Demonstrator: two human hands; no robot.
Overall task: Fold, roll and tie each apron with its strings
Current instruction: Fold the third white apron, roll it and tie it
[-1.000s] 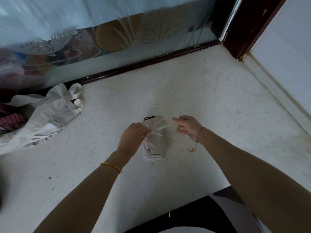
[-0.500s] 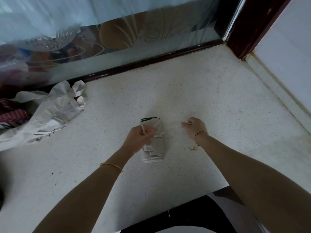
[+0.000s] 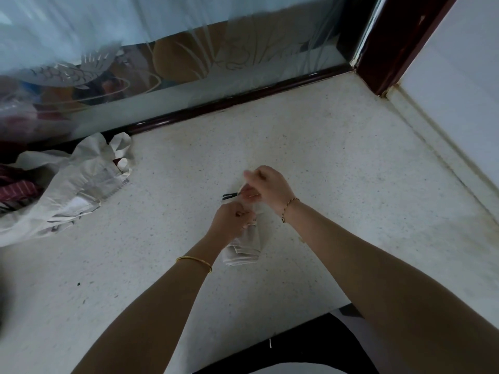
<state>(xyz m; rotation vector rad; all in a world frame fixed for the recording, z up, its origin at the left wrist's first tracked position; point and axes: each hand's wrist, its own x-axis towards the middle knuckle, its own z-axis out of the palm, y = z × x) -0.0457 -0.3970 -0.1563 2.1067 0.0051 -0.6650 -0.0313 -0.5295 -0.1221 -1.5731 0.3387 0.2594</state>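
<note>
The rolled apron [image 3: 244,248] lay on the speckled surface [image 3: 337,163], its near end showing below the left hand [image 3: 232,220]. That hand's fingers were curled, pinching the roll at its middle. The right hand [image 3: 267,188] hovered over the roll's far end, fingers curled and blurred, so I could not tell whether it held a string. A heap of loose aprons [image 3: 70,190] lay well apart to the left.
</note>
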